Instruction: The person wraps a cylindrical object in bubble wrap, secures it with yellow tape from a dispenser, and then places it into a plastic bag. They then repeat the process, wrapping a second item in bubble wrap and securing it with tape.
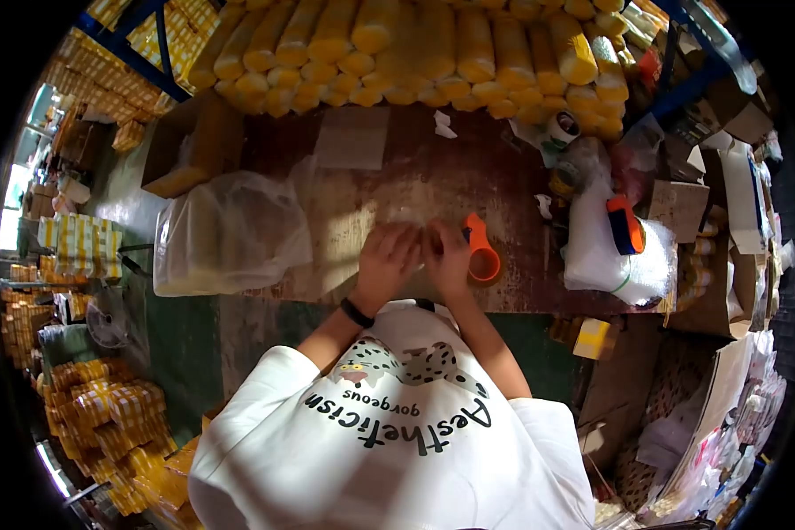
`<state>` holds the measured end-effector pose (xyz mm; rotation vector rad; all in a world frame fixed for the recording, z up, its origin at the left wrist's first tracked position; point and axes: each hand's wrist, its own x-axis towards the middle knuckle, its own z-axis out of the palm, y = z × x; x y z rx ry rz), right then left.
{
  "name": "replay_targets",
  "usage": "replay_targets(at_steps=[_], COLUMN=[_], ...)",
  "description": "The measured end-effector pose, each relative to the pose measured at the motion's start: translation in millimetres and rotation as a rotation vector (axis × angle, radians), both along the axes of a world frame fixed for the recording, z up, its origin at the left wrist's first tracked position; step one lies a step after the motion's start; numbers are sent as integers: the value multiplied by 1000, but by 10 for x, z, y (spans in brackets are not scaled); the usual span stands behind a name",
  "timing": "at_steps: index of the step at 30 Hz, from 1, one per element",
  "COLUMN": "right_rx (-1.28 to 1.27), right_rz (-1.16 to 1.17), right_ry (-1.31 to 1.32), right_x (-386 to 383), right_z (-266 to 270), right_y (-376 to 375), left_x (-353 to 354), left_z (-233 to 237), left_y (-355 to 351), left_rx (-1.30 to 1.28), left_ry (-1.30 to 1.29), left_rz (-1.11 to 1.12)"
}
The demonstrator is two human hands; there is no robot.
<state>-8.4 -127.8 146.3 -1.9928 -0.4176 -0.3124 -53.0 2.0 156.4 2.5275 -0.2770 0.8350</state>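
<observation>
My left hand point(389, 258), with a black band at its wrist, is held over the wooden table with its fingers curled together. Close beside it, my right hand point(446, 254) has its fingers bent inward too. The fingertips nearly meet, and whatever they pinch is too small or see-through to name. Just right of my right hand stands an orange tape dispenser point(483, 262). To the left lies a large clear plastic bag point(234, 234) with something pale inside.
Yellow wrapped rolls point(406, 44) are stacked along the back. A cardboard box point(194, 146) stands back left, and a flat cardboard piece point(352, 139) lies near it. At right, a second tape dispenser point(625, 225) rests on bubble wrap point(596, 252). A fan point(108, 318) is at far left.
</observation>
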Motion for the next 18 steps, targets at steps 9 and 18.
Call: replay_targets(at_steps=[9,18], right_rx=[-84,-693], right_rz=[146,-173], right_ry=[-159,587], right_x=[-146,19], right_z=[16,-1079], right_y=[-191,-830], left_x=[-38,23], left_z=[-94,15], left_y=[94,142], left_rx=[174,228], left_ry=[36,10], left_rz=[-54,-112])
